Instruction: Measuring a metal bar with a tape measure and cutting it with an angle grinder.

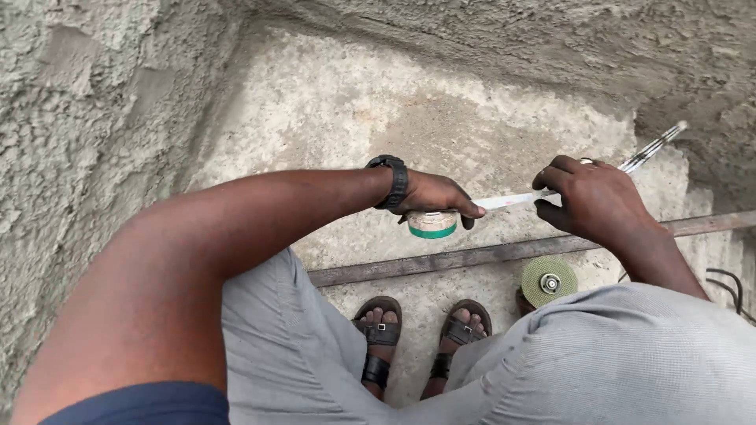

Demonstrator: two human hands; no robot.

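Left hand point(429, 197): centre frame, fingers wrapped round a round cream tape-measure case with a green rim point(432, 224).
Right hand point(594, 197): right of centre, pinching the white flat steel blade point(512, 200) drawn from the case.
Blade tip: runs to upper right, over the rough grey concrete slab point(378, 110).
Below: rusty flat steel bar point(472, 256); olive abrasive grinder disc point(548, 281).
Risk: a loosened pinch could likely let the springy blade snap back.
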